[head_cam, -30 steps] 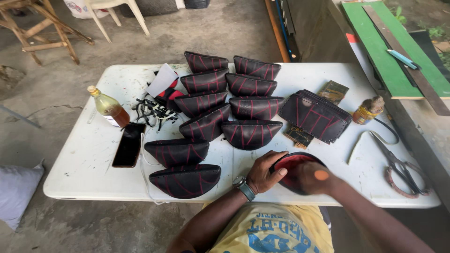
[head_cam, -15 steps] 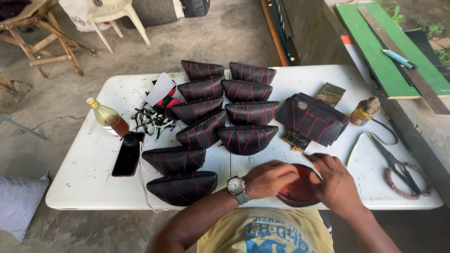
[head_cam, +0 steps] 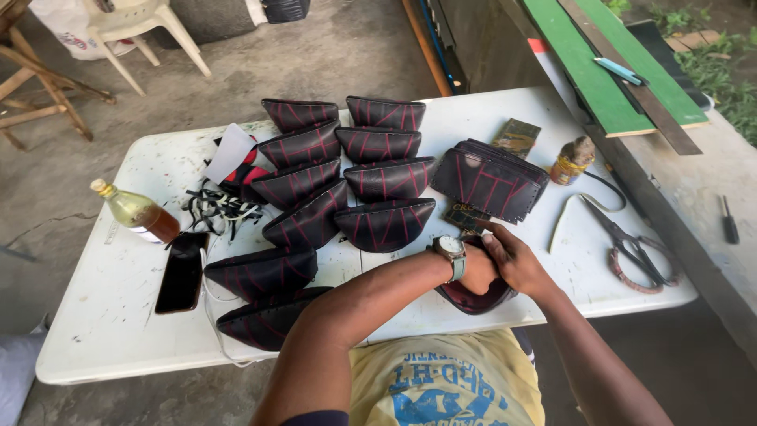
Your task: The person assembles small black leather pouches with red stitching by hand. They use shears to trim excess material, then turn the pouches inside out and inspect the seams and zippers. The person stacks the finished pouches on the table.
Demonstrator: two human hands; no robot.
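Both my hands are closed together on one black half-round leather piece with red lining (head_cam: pixel 475 298) at the near edge of the white table (head_cam: pixel 118 331). My left hand (head_cam: pixel 475 270), with a wristwatch, covers its top. My right hand (head_cam: pixel 512 256) grips it from the right side. Just beyond my hands lie two rows of several matching black pieces with red stitching (head_cam: pixel 385 223), overlapping each other. A stack of flat black stitched panels (head_cam: pixel 489 180) rests to the right of them.
A small bottle of amber liquid (head_cam: pixel 138 211), a black phone (head_cam: pixel 183 271) and a tangle of black and white strips (head_cam: pixel 217 209) sit at left. Scissors (head_cam: pixel 631 244) and a small glue pot (head_cam: pixel 574 160) lie at right. Green boards (head_cam: pixel 615 71) rest on a concrete ledge.
My hands have drawn closer together over the red-lined piece, the left now covering it. The camera view has shifted slightly nearer and to the left.
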